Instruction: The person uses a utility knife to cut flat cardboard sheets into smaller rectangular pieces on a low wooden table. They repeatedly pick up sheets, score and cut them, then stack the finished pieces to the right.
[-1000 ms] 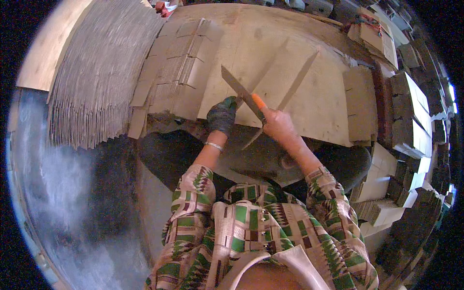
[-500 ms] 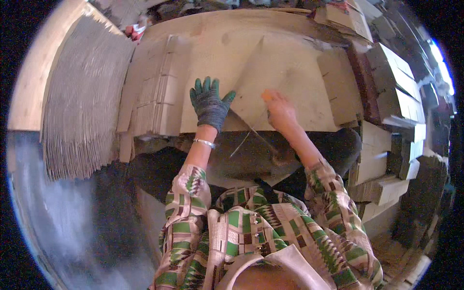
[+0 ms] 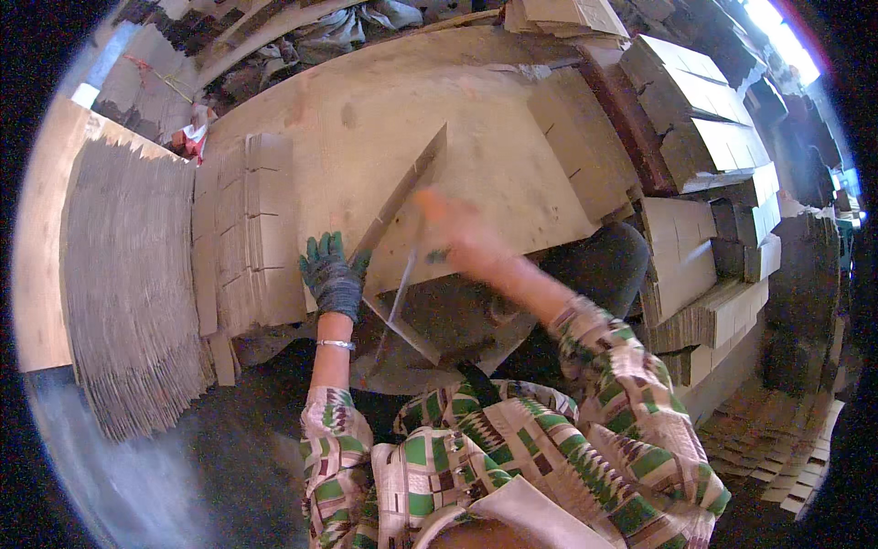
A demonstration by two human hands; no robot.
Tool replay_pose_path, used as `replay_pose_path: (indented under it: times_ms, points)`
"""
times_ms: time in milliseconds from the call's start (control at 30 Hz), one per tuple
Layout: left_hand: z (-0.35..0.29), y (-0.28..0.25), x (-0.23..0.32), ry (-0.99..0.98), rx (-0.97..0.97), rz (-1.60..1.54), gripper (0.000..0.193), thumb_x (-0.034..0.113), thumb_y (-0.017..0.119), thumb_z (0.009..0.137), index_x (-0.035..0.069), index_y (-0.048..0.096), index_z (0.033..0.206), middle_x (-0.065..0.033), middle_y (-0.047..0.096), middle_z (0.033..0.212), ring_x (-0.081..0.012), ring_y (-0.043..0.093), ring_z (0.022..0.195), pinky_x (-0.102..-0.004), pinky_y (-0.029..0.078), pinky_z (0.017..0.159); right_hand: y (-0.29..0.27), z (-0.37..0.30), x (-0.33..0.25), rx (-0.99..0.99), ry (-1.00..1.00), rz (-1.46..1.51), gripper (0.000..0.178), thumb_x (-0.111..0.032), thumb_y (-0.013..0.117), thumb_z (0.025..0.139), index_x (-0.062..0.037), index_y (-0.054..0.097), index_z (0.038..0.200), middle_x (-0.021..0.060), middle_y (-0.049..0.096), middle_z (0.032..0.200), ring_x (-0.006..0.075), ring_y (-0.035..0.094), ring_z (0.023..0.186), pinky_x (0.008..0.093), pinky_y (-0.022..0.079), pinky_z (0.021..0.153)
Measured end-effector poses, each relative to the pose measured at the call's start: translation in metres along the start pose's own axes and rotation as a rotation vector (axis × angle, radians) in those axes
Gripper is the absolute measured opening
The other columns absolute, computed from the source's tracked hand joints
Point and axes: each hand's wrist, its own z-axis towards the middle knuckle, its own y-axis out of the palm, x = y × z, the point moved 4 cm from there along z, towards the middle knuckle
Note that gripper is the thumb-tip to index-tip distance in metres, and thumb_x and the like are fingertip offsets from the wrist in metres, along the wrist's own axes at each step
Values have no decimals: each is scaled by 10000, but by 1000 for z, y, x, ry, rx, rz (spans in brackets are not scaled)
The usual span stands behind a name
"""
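A: Left hand?

B: Left hand (image 3: 334,274) gloved, dark grey with green fingertips. Palm down at the near left edge of the wooden board (image 3: 357,123), fingers spread apart, gripping nothing. Silver bracelet (image 3: 336,345) at the wrist.

A: And the right?

B: Right hand (image 3: 462,236) bare, badly blurred. Closed around an orange handle (image 3: 425,199), whose end shows at the front of the fist. Hand is over the near part of the board; whether it touches the wood, cannot tell.

A: Position of the cardboard strip (image 3: 405,190)?

B: Narrow, grey-brown, slanting across the board between the two hands. Lower end just beside the gloved fingertips, contact unclear; upper end points away and to the right. Flat or on edge, cannot tell. A thin pale length (image 3: 400,288) crosses the board's front edge between the hands; kind uncertain.

A: Surroundings?

B: Slotted cardboard stack (image 3: 265,197) on the board's left side. Left of it, a long fanned row of cardboard sheets (image 3: 133,284), edges up. Slotted cardboard sheet (image 3: 585,142) along the board's right side, then a reddish-brown beam (image 3: 631,119) and piled cardboard bundles (image 3: 690,119). Red-and-white bag or cloth (image 3: 190,140) at the far left corner.
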Motion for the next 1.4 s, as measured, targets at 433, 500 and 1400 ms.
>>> replay_pose_path:
  times_ms: [433, 500, 1400]
  points:
    - [40, 62, 112, 93, -210, -344, 502, 436, 577, 939, 73, 639, 1282, -200, 652, 1266, -380, 622, 1160, -481, 486, 999, -196, -55, 227, 137, 989, -619, 245, -105, 639, 821, -72, 623, 1063, 213, 710, 1039, 421, 683, 990, 526, 546, 823]
    - [48, 71, 122, 97, -235, -388, 422, 396, 547, 951, 99, 685, 1217, -190, 681, 1204, -377, 644, 1116, -486, 504, 970, -202, -57, 214, 149, 982, -552, 245, -100, 651, 833, -58, 622, 1072, 177, 722, 1061, 387, 691, 1036, 481, 552, 863]
    - [116, 22, 103, -144, -476, -209, 369, 377, 523, 941, 138, 739, 1121, -158, 704, 1163, -348, 678, 1090, -475, 533, 918, -37, -7, 48, -136, 501, 53, 869, -92, 642, 869, -332, 224, 1591, 229, 703, 907, 448, 684, 818, 551, 530, 703]
